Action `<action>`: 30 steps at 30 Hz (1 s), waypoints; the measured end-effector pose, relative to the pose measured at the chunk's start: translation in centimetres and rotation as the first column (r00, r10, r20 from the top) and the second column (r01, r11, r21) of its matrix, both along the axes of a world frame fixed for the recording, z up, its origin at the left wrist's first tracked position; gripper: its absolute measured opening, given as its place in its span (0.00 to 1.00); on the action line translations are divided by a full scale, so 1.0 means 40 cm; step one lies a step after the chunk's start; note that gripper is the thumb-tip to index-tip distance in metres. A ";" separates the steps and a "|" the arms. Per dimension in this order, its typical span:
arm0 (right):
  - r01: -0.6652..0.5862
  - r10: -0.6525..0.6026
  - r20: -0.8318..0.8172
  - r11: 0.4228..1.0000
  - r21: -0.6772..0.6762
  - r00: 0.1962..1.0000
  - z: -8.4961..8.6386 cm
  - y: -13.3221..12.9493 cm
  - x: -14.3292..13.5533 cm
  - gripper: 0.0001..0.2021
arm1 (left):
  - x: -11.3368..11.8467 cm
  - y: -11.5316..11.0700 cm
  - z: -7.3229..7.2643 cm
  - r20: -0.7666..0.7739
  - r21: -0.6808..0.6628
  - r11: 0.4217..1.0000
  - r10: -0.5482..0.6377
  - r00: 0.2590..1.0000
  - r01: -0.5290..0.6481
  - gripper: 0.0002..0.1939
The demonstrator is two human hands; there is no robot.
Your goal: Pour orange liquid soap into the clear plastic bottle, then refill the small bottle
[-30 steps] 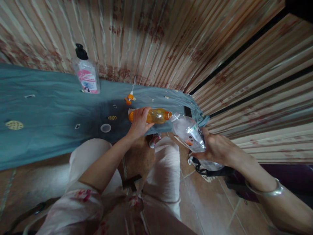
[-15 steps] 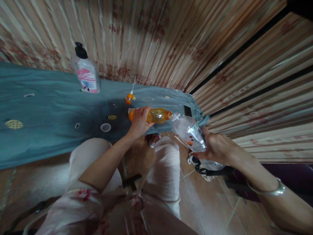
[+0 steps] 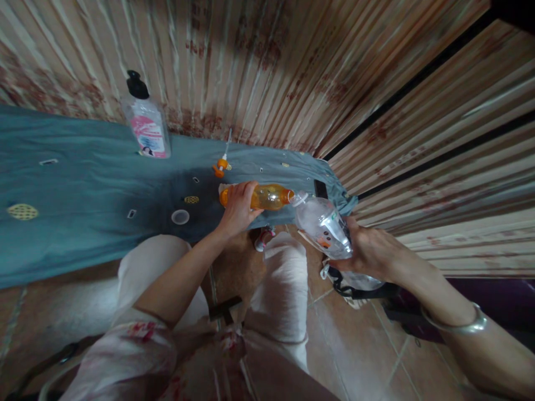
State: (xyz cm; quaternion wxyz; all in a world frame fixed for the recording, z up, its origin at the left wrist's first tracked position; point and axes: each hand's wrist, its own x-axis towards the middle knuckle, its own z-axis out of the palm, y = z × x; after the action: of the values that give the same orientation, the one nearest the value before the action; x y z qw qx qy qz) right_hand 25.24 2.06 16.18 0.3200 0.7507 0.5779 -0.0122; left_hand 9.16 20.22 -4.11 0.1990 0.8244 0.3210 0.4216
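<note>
we do best here with two steady wrists, as we judge it. from the left, our left hand [image 3: 239, 206] wraps the orange bottle [image 3: 273, 197], which lies on its side at the near part of the tabletop [image 3: 79, 195], thumb and fingers closed around it. its mouth meets the neck of the clear bottle [image 3: 320, 223], tilted just to the right, whose body our right hand [image 3: 374, 253] clasps on the side away from the neck. we should line the two openings up squarely, squeeze neither wall hard, and change the tilt only by small amounts, since a slip at the joint could drip onto the cloth. the light is dim, so we can't be sure whether any liquid is passing. counting from the left, we have one pump bottle [image 3: 148, 131] with a black top, upright at the back; one small round lid [image 3: 180, 217], nearer us; one orange pump head [image 3: 220, 167] with its thin tube, lying loose behind our left hand; one orange bottle and one clear bottle, both held; one dark flat object [image 3: 320, 189] near the right end; and one bracelet [image 3: 478, 322] on our right wrist.
</note>
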 end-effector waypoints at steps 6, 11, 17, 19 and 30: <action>-0.011 0.011 0.000 1.000 0.000 1.000 0.001 -0.001 0.001 0.34 | 0.000 -0.001 0.001 -0.004 -0.003 1.000 0.000 1.000 0.000 0.35; 0.003 -0.003 0.005 1.000 -0.007 1.000 0.007 0.004 -0.008 0.33 | -0.001 -0.001 0.002 -0.005 -0.008 1.000 -0.004 1.000 0.004 0.35; -0.017 0.017 0.007 1.000 0.005 1.000 0.005 0.001 -0.004 0.33 | -0.001 -0.002 0.001 -0.002 0.009 1.000 0.005 1.000 -0.005 0.35; -0.026 0.026 0.004 1.000 0.008 1.000 0.005 0.000 -0.004 0.33 | -0.001 -0.002 0.001 -0.001 0.012 1.000 0.005 1.000 -0.005 0.36; 0.005 -0.005 0.003 1.000 -0.004 1.000 0.002 0.000 -0.001 0.34 | 0.000 -0.001 0.000 0.000 0.006 1.000 0.005 1.000 -0.005 0.35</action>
State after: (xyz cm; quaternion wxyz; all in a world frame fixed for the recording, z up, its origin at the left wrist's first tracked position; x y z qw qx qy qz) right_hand 25.20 2.06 16.25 0.3222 0.7515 0.5755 -0.0131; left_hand 9.16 20.19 -4.10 0.1956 0.8241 0.3220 0.4231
